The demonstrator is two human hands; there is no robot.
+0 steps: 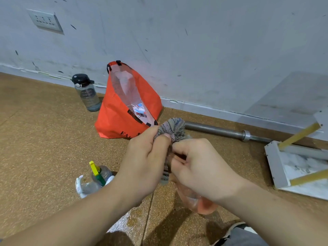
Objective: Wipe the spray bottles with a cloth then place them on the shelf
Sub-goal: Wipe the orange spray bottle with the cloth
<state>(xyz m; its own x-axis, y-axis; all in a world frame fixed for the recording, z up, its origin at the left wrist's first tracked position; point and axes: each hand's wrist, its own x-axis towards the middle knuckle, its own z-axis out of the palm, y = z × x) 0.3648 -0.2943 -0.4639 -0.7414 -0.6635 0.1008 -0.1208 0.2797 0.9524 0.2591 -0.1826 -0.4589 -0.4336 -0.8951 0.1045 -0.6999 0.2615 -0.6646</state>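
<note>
Two hands, left hand (143,164) and right hand (200,166), pinch the soft grey cloth (173,127) over a pink spray bottle (200,205); probably light, slippery plastic, so grip its neck.

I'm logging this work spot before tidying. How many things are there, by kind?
Spray bottles: 3 (yellow-nozzled bottle, white-triggered bottle, orange bottle in the right hand)
Water bottle: 1
Cloth, gripped by the left hand: 1
Orange bag: 1
Shelf: 1
Metal bar: 1
Total: 8
The forearm may hide more.
</note>
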